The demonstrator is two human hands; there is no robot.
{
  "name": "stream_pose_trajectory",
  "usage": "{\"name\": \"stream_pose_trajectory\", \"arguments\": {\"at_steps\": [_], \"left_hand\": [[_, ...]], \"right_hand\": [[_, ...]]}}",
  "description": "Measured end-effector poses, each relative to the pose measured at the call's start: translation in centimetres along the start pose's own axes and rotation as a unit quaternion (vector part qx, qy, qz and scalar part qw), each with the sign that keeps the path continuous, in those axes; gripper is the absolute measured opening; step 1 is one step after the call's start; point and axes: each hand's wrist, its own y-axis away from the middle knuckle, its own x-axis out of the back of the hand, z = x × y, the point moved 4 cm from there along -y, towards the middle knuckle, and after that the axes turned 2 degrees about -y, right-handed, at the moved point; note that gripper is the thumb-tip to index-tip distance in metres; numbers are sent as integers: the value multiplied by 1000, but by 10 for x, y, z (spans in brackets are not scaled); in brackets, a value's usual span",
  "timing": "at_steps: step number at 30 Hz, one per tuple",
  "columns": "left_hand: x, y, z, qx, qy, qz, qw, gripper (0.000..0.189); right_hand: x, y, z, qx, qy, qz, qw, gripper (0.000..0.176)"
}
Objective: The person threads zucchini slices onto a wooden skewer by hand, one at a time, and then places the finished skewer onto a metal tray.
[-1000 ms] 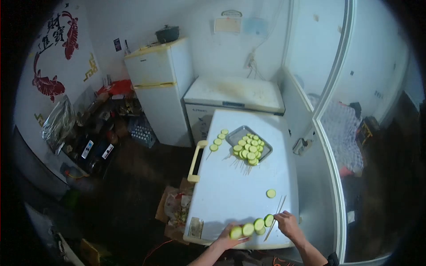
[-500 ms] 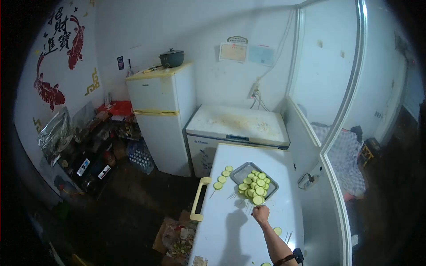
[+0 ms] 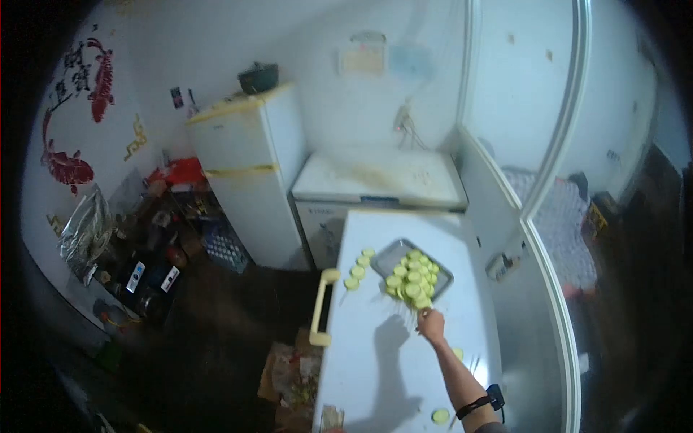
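Observation:
My right hand is closed at the near edge of a pile of green slices, its fingers pinched round something too small to make out, probably a skewer end. The pile lies on a grey metal tray on the white table. Thin sticks stick out from the slices toward me. Left of the tray lies a skewer of several slices. A single slice rests near my forearm. My left hand is not in view.
A white chest freezer stands behind the table, a fridge to its left. A yellow handle juts from the table's left side. Below it is a box of scraps. A framed partition runs along the right.
The camera view has shifted and blurred. My right hand stays at the near end of the slices, and more of the forearm shows.

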Motion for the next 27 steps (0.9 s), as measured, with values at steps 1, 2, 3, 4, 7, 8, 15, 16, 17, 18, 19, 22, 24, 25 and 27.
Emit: {"name": "stream_pose_trajectory", "arguments": {"at_steps": [1, 2, 3, 4, 7, 8, 15, 16, 17, 18, 19, 22, 24, 25, 27], "left_hand": [[26, -7, -24, -13, -136, 2, 991, 21], [-18, 9, -8, -14, -53, 13, 998, 18], [-69, 19, 15, -17, 28, 25, 999, 15], [-64, 14, 7, -4, 27, 28, 999, 15], [-47, -25, -21, 116, 53, 45, 991, 33], [-55, -29, -27, 112, 24, 43, 992, 29], [-135, -34, -50, 47, -221, 69, 972, 16], [-142, -34, -54, 37, -246, 57, 967, 16], [-146, -33, -60, 37, -251, 57, 966, 16], [-149, -33, -66, 45, -255, 51, 965, 16], [-152, -33, -71, 53, -259, 45, 963, 16], [-160, -26, -83, 46, -270, 59, 960, 16], [-156, -24, -94, 49, -269, 62, 960, 18], [-154, -24, -96, 51, -265, 65, 961, 19], [-155, -22, -96, 47, -274, 69, 958, 19]], "right_hand": [[21, 22, 20, -47, -66, -12, 997, 32], [51, 39, 26, -91, -133, -18, 987, 29], [86, 63, 38, -106, -126, 9, 986, 26], [116, 80, 54, -117, -118, 36, 985, 22], [169, 139, 138, -179, -76, 50, 980, 20], [180, 163, 159, -190, -44, 44, 980, 21], [142, 266, 177, -173, 78, 42, 981, 27], [137, 268, 162, -199, 77, 20, 977, 28], [124, 272, 164, -197, 80, 21, 977, 27], [114, 273, 165, -194, 82, 21, 977, 27], [106, 275, 166, -196, 79, 22, 977, 27], [101, 278, 163, -213, 84, 46, 972, 25], [103, 277, 157, -194, 104, 42, 975, 22], [104, 276, 152, -187, 98, 41, 977, 22], [105, 274, 153, -215, 63, 23, 974, 21]]}}
